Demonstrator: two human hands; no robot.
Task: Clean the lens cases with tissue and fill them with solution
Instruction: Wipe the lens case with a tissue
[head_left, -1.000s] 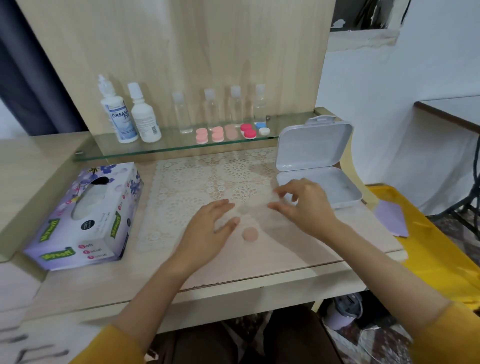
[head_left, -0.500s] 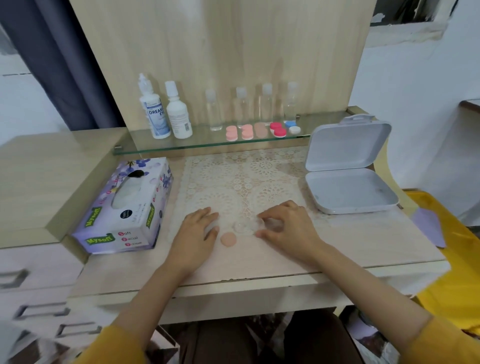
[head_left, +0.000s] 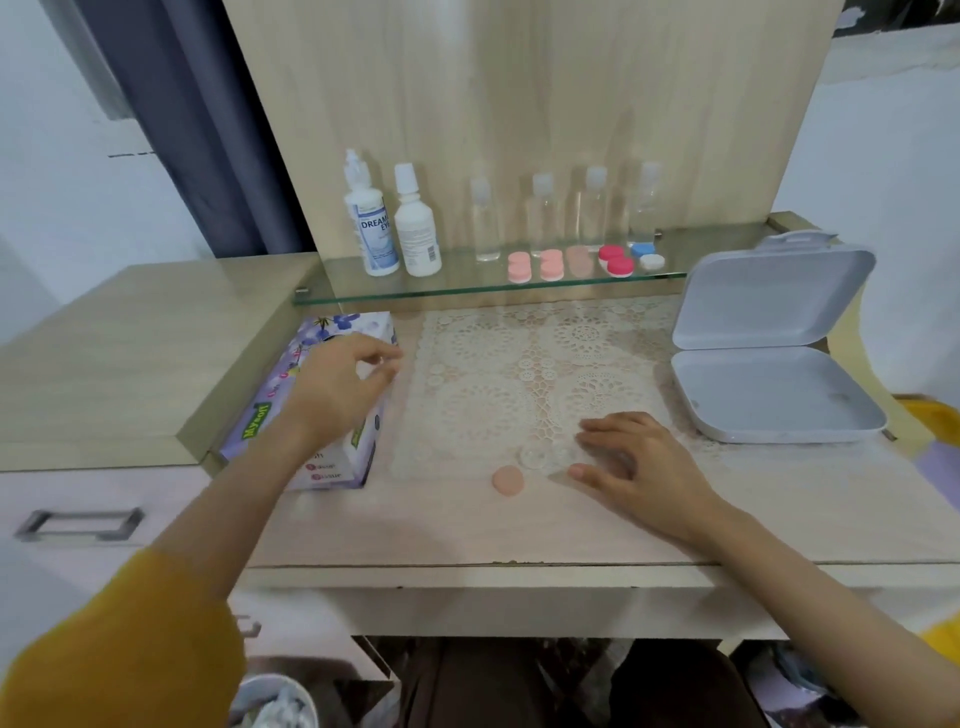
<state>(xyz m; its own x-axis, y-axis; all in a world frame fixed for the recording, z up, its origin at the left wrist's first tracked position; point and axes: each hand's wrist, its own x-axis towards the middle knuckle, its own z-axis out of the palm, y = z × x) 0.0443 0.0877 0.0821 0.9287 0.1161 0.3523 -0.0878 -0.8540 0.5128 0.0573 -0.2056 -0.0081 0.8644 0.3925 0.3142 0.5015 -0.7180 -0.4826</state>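
Observation:
A clear lens case (head_left: 540, 457) lies open on the desk's front part, with its peach cap (head_left: 508, 480) just left of it. My right hand (head_left: 634, 462) rests flat beside the case, fingertips close to its right end, holding nothing. My left hand (head_left: 337, 384) hovers over the purple tissue box (head_left: 311, 415), fingers spread above the opening, with no tissue in them. Two white solution bottles (head_left: 392, 228) stand on the glass shelf (head_left: 467, 291). Further lens cases, pink, red and blue-white (head_left: 576, 262), lie on the shelf.
Several small clear bottles (head_left: 566, 213) line the shelf's back. An open grey plastic box (head_left: 769, 374) sits at the right of the desk. A lace mat (head_left: 524, 374) covers the middle. Drawers with a metal handle (head_left: 78, 522) are at the left.
My left hand has left the peach cap and moved left and up over the tissue box. My right hand stays by the clear case. The camera view has shifted left.

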